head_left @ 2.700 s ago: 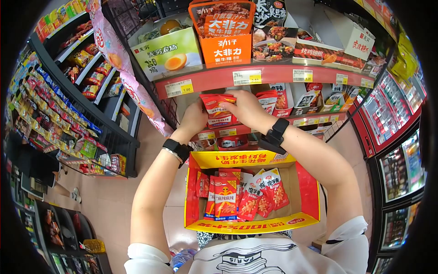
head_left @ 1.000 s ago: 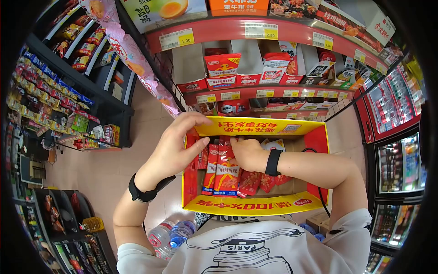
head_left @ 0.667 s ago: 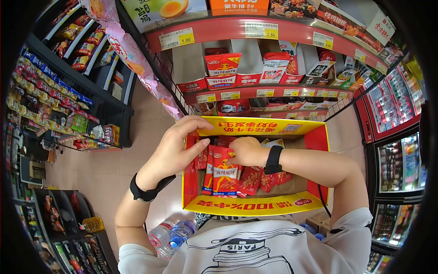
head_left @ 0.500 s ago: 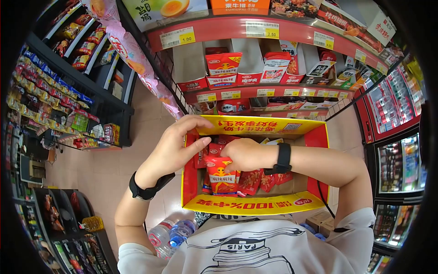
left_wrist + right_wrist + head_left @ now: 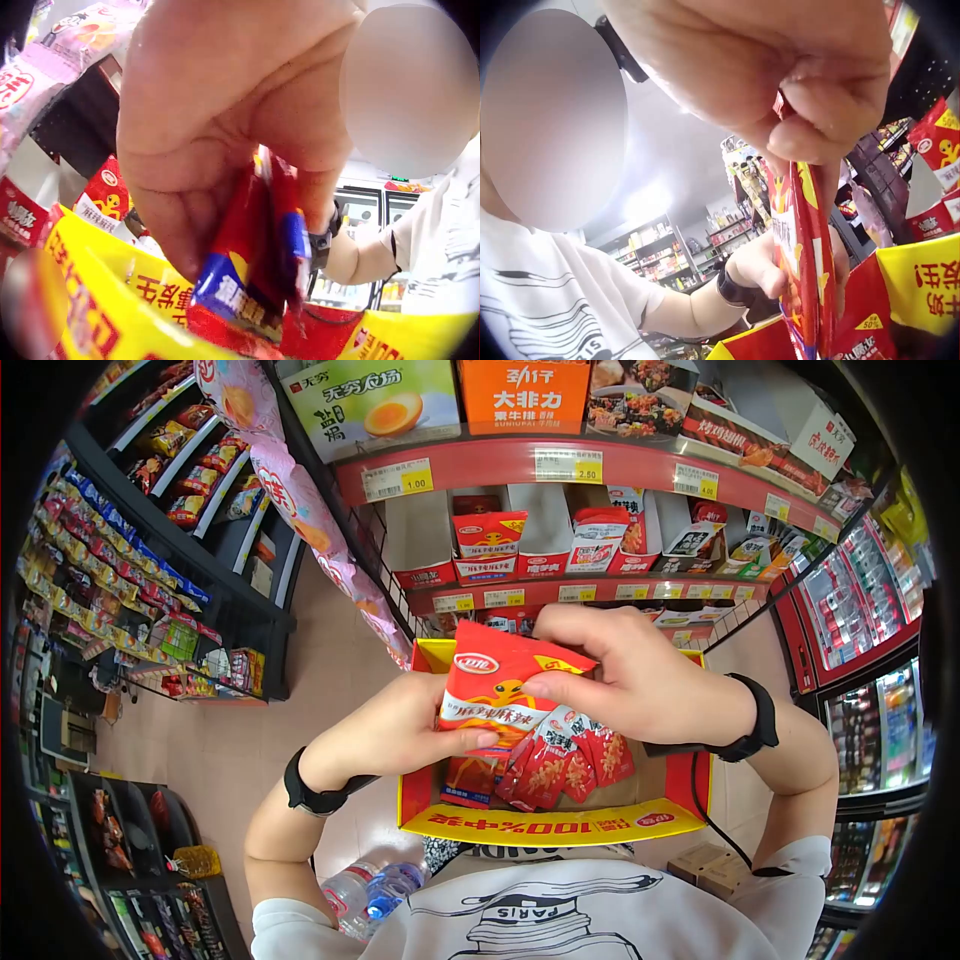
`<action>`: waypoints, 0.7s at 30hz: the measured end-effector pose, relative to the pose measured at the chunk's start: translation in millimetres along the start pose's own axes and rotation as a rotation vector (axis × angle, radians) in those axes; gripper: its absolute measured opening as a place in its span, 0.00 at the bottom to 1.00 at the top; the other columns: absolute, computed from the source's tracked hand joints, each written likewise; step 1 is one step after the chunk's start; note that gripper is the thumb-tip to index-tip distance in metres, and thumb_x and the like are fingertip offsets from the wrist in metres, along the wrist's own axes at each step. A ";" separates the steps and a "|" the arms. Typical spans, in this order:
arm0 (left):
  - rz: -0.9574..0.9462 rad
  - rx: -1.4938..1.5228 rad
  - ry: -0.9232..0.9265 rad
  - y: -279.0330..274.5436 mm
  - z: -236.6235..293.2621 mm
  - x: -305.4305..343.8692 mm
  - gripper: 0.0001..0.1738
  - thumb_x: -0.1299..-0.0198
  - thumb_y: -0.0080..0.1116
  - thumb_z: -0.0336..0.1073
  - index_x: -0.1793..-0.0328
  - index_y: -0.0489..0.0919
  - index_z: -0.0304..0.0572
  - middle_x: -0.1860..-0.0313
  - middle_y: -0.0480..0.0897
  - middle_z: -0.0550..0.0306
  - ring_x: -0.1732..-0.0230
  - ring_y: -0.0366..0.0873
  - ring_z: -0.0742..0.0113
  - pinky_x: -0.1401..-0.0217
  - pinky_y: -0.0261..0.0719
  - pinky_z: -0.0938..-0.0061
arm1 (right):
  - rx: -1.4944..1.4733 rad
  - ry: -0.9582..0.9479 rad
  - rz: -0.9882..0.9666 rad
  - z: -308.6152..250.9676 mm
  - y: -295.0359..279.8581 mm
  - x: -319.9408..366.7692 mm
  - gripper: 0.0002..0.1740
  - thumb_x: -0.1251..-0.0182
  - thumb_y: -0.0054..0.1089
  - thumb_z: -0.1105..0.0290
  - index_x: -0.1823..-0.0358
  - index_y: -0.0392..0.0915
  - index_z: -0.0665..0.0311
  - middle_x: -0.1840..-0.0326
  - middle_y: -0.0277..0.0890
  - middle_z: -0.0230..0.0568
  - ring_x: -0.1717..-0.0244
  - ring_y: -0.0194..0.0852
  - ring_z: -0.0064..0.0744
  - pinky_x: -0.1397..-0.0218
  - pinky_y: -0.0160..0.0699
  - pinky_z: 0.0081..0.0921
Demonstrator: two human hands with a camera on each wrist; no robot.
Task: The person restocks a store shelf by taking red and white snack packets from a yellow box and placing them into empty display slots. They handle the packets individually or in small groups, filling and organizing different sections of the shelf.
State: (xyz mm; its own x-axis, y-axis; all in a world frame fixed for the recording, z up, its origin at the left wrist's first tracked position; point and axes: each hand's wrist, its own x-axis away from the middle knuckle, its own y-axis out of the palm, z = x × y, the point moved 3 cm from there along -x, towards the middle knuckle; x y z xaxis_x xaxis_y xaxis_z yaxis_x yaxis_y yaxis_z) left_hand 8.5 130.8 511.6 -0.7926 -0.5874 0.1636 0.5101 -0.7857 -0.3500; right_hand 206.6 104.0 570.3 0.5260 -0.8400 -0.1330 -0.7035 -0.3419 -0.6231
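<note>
In the head view, my left hand (image 5: pixel 380 732) grips the left side of a few red snack packets (image 5: pixel 495 685) above the yellow and red cardboard box (image 5: pixel 560 825), its thumb across the front. My right hand (image 5: pixel 640 680) pinches their upper right corner. The left wrist view shows blue lower ends of the packets (image 5: pixel 229 281) hanging below the palm. Seen edge-on in the right wrist view, the packets (image 5: pixel 802 247) lie face to face. More red packets (image 5: pixel 575 760) lie inside the box, partly hidden by the held ones.
Beyond the box stands a shelf with a red price rail (image 5: pixel 620 475). Lower down, a similar red packet (image 5: pixel 490 538) stands in a display carton among others. Pink bags (image 5: pixel 300 510) hang at the left. Water bottles (image 5: pixel 390 890) stand by the person's body.
My right hand has come up out of the box with the packets. My left hand has left the box's left rim and now grips them too. The head view has tilted up slightly.
</note>
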 end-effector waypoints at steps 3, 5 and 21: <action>0.056 -0.111 0.186 -1.9 22.2 -14.4 0.21 0.43 0.63 0.33 0.43 0.74 0.38 0.54 0.83 0.50 0.53 0.82 0.61 0.49 0.77 0.69 | -0.499 0.133 0.065 0.4 -7.9 5.1 0.16 0.41 0.65 0.73 0.55 0.69 0.67 0.61 0.74 0.35 0.62 0.75 0.23 0.60 0.76 0.26; 0.097 -0.166 0.238 -1.7 36.0 -27.4 0.21 0.45 0.63 0.31 0.44 0.74 0.40 0.55 0.83 0.48 0.53 0.82 0.57 0.51 0.77 0.68 | -0.369 0.103 0.080 -5.0 -26.0 8.3 0.28 0.46 0.69 0.75 0.45 0.67 0.67 0.50 0.74 0.36 0.49 0.73 0.23 0.47 0.75 0.25; 0.193 -0.330 0.407 1.1 53.9 -89.0 0.23 0.47 0.67 0.33 0.45 0.74 0.37 0.55 0.82 0.48 0.53 0.81 0.60 0.51 0.76 0.70 | -0.377 0.438 0.321 34.7 -58.2 26.1 0.16 0.43 0.67 0.74 0.53 0.76 0.70 0.63 0.81 0.35 0.67 0.77 0.16 0.67 0.76 0.15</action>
State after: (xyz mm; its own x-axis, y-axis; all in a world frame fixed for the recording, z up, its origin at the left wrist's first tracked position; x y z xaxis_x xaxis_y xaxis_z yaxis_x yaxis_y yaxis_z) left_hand 97.6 171.7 546.4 -0.7937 -0.5407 -0.2786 0.5789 -0.5309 -0.6189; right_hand 277.8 116.6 576.4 0.0751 -0.9912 0.1086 -0.9538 -0.1032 -0.2821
